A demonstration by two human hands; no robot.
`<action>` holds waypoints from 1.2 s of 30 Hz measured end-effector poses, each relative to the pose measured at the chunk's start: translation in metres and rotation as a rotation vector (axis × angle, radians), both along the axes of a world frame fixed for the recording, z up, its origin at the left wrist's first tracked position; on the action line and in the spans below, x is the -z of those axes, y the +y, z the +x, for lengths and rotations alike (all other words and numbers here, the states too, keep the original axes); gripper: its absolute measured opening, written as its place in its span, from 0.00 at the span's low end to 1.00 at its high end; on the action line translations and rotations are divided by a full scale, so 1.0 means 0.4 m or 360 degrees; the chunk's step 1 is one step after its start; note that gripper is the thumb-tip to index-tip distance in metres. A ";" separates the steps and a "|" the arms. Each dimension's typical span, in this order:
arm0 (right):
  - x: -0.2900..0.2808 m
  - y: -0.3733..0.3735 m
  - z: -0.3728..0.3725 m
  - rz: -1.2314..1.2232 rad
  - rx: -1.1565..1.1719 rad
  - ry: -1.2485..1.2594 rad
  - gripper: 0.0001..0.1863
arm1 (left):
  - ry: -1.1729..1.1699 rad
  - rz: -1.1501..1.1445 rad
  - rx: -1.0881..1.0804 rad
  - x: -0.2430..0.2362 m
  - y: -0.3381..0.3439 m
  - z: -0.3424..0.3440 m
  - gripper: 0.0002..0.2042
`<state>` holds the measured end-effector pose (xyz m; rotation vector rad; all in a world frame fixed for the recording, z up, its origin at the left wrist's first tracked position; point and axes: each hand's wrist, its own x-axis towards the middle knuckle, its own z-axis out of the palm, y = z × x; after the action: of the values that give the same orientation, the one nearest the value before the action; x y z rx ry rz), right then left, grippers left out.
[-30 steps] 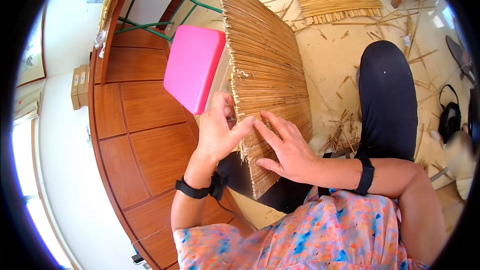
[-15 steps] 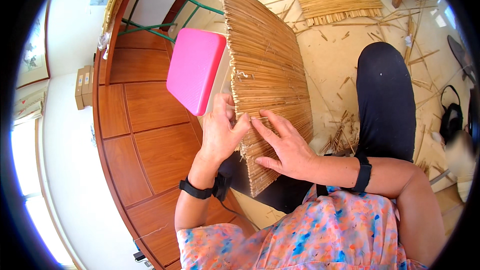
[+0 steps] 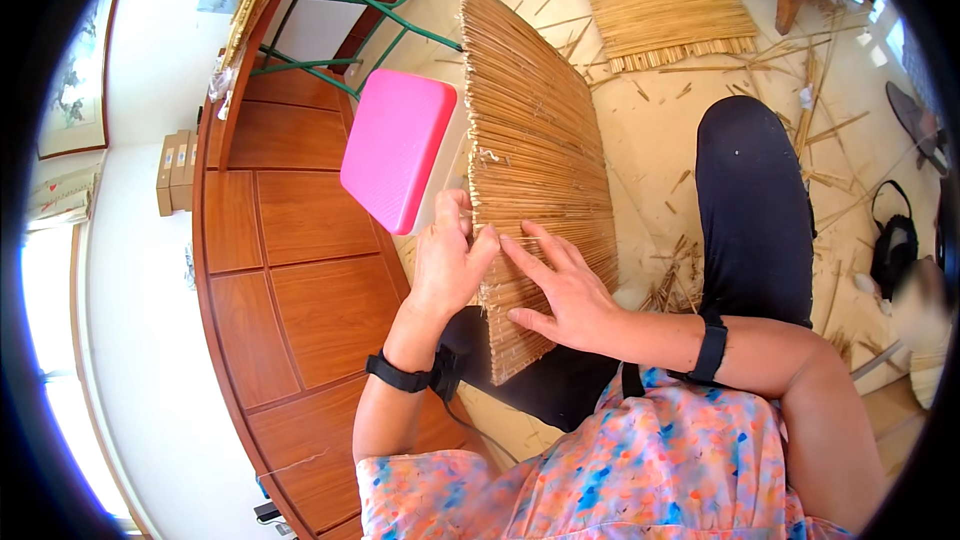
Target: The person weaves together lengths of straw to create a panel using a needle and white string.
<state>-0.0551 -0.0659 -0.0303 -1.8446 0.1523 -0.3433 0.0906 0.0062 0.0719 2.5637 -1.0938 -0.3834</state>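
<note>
A large mat of brown straw stalks (image 3: 540, 140) stands on edge, slanting across my lap. At its left edge, my left hand (image 3: 447, 258) is closed, pinching the border between thumb and bent fingers. Its far fingers are partly hidden behind the edge. My right hand (image 3: 565, 285) lies on the mat's face with fingers spread, the index fingertip close to the left thumb. A thin pale thread seems to run near these fingertips, too fine to follow. A short white thread end (image 3: 490, 155) sticks out of the mat above my hands.
A pink-topped stool (image 3: 398, 145) stands left of the mat, before a brown wooden cabinet (image 3: 320, 310). A second straw mat (image 3: 670, 10) lies on the floor, with loose stalks (image 3: 675, 280) scattered about. My dark-clothed knee (image 3: 752, 200) rises at right.
The view has shifted slightly, so the mat, stool and knee sit a little differently in the picture. Both hands keep nearly the same place and pose on the mat.
</note>
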 end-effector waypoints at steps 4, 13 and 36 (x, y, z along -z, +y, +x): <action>0.008 -0.004 0.003 -0.0011 0.0003 -0.0022 0.43 | 0.0007 0.0011 -0.0042 -0.002 -0.005 -0.003 0.15; -0.009 -0.121 -0.003 -0.0183 0.0007 0.0233 0.38 | -0.0387 0.0158 -0.0136 -0.072 0.090 -0.084 0.21; -0.238 -0.351 0.161 -0.1642 -0.0680 -0.0495 0.22 | -0.0508 -0.0014 0.0418 -0.084 0.147 -0.103 0.09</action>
<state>0.0092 -0.2063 0.0648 -2.7105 -0.7589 -0.4395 0.0495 0.0651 0.1056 2.5354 -1.5480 -0.0258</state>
